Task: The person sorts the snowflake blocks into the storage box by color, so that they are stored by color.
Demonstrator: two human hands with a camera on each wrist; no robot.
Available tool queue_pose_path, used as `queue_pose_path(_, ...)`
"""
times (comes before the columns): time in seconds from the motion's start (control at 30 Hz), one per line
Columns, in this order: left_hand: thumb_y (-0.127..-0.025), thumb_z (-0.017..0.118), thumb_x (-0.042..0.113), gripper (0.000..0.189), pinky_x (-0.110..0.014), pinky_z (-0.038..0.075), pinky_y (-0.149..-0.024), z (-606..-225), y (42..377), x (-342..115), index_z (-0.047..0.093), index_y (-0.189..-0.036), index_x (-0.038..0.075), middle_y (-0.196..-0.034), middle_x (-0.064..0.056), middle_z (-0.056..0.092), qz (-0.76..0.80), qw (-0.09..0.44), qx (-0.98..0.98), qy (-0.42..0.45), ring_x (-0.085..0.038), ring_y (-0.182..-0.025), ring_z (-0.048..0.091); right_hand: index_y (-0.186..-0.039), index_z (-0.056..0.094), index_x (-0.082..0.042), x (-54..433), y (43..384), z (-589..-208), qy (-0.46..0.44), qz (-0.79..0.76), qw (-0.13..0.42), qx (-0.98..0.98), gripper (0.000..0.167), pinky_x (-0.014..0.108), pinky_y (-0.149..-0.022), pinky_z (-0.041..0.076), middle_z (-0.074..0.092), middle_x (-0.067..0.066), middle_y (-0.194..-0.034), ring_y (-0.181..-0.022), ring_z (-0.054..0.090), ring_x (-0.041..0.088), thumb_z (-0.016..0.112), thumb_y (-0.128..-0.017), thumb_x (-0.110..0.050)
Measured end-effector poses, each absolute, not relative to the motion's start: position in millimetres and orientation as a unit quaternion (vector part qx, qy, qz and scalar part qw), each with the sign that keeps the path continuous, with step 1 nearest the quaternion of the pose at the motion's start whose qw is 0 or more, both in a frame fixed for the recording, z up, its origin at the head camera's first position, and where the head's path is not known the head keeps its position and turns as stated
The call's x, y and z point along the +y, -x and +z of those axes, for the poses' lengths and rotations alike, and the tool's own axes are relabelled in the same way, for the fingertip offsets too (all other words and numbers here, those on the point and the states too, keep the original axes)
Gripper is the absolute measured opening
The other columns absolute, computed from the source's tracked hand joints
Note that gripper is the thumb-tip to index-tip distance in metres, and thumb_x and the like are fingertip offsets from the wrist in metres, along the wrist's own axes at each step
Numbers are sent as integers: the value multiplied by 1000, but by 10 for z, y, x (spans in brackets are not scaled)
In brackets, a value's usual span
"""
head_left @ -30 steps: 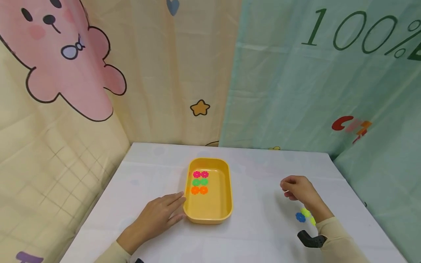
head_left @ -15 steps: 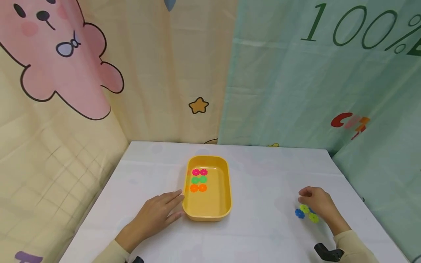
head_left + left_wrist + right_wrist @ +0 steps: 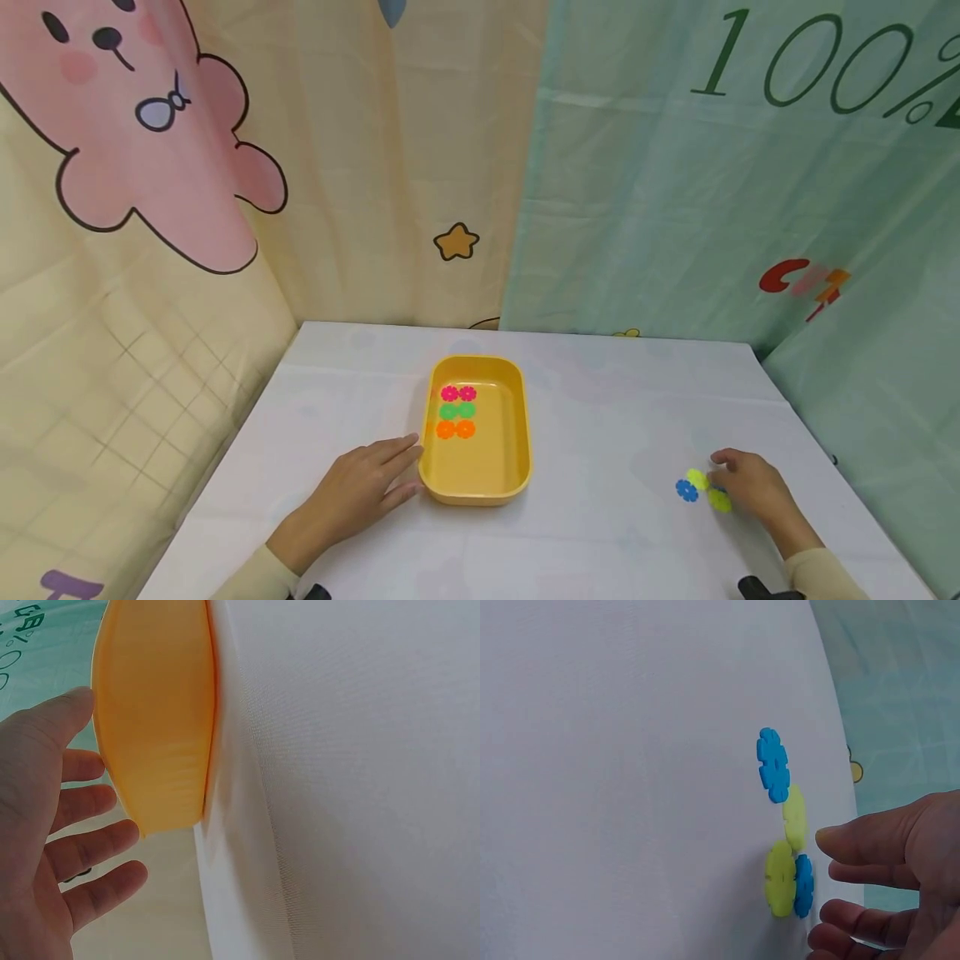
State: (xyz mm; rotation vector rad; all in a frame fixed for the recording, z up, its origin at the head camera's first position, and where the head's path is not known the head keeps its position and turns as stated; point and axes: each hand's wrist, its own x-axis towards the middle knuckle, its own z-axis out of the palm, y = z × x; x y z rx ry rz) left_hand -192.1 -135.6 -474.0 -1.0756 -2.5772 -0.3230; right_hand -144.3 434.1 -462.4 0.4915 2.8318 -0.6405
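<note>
My left hand (image 3: 360, 487) rests its fingertips against the left side of a yellow tray (image 3: 491, 492); its fingers are spread in the left wrist view. Inside the tray lie paired flower-shaped plastic discs: pink (image 3: 458, 393), green (image 3: 457, 411) and orange (image 3: 455, 429). At the right, my right hand (image 3: 753, 492) hovers by a small group of loose discs, its thumb and fingers apart with nothing between them. The group holds a blue disc (image 3: 773, 766), two yellow-green discs (image 3: 781, 879) and a second blue disc (image 3: 804, 886). That last one is mostly hidden in the head view.
A white cloth covers the table (image 3: 592, 433). Printed curtains (image 3: 390, 167) stand behind and on both sides of it. A black wrist strap part (image 3: 765, 588) shows at the right forearm.
My right hand has moved right and nearer to me, from beyond the loose discs to their right side. The left hand stays at the tray, and the discs in it have not moved.
</note>
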Motion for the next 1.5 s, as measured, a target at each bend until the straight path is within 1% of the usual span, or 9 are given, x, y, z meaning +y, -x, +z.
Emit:
queue_pose_path(0.23,-89,77,45,56,-42,60,-87,-4746,1926,-1362,69,-133,11,-138,-6,66,-118,168,-902,380,-23,-116,68,-120,62,13,4359,1410,-4670,-152,-200,85,964,39,61,-85,52,58,41,-118,-107,58,55,66,-92,-14)
queue_pose_path(0.47,-89,77,45,55,-42,61,-85,-4757,1928,-1371,69,-132,11,-136,-6,67,-116,178,-899,383,-23,-115,69,-119,61,14,4336,1392,-4675,-169,-207,92,959,37,56,-80,54,63,33,-109,-97,62,43,66,-92,-11)
queue_pose_path(0.7,-90,76,45,56,-42,60,-86,-4756,1905,-1376,68,-133,11,-138,-5,66,-114,169,-903,378,-23,-116,68,-117,62,13,4358,1419,-4706,-177,-209,102,956,35,53,-79,53,65,29,-105,-93,63,37,67,-92,-12)
queue_pose_path(0.97,-89,77,45,55,-41,61,-86,-4768,1890,-1368,69,-133,12,-136,-4,67,-115,180,-901,378,-22,-116,68,-109,63,13,4448,1399,-4729,-168,-216,87,958,37,53,-77,52,67,25,-100,-92,63,36,69,-89,-18)
queue_pose_path(1.23,-88,78,45,55,-40,60,-86,-4769,1888,-1356,69,-133,14,-136,-2,67,-116,187,-898,380,-20,-117,68,-101,63,8,4477,1382,-4732,-165,-239,81,953,30,43,-68,52,65,17,-92,-85,60,29,72,-88,-17)
queue_pose_path(1.37,-88,78,45,55,-40,61,-86,-4758,1886,-1362,70,-132,13,-136,-2,67,-115,185,-898,382,-20,-116,68,-102,64,9,4448,1417,-4718,-175,-249,85,949,25,39,-66,52,65,15,-90,-82,60,25,68,-91,-12)
queue_pose_path(1.5,-90,77,45,54,-41,60,-87,-4748,1886,-1360,69,-132,12,-136,-3,67,-115,177,-900,382,-21,-117,68,-106,64,11,4398,1449,-4666,-188,-288,87,935,23,34,-64,52,65,13,-89,-78,59,22,61,-96,-10)
